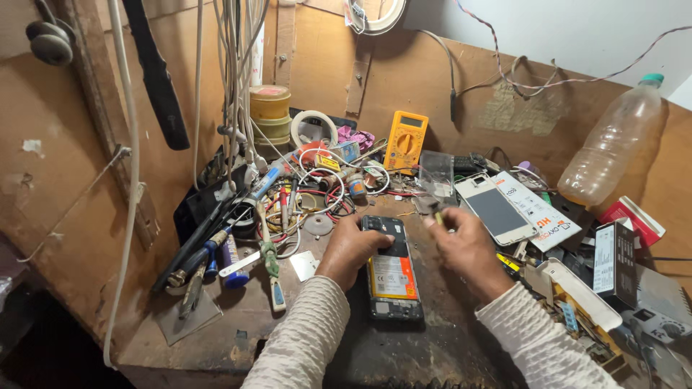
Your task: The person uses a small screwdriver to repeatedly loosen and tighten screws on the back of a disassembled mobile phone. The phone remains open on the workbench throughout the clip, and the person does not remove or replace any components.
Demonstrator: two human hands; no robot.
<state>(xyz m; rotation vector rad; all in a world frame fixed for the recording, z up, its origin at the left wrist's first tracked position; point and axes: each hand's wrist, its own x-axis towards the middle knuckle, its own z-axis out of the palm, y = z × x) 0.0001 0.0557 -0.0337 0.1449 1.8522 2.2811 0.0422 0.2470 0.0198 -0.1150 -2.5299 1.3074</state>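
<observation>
An opened black smartphone with its back cover off and an orange-labelled battery exposed (pixel 391 270) is laid flat near the middle of the worn brown wooden desk (pixel 238 328), lengthwise away from the person. The left hand (pixel 349 248) is rested on the phone's left edge near its upper end, the fingers curled loosely against it. The right hand (pixel 465 248) is held just right of the phone's top, and a small slender tool with a pale tip (pixel 437 217) is pinched between its thumb and fingers; what kind of tool it is cannot be told. A second phone with a white frame and grey screen (pixel 496 210) is seen lying beyond the right hand. A yellow multimeter (pixel 405 141) is propped against the back board, and a clear plastic bottle with a green cap (pixel 613 144) is leaned at the right. Screwdrivers with coloured handles (pixel 270 263) are scattered left of the left hand.
</observation>
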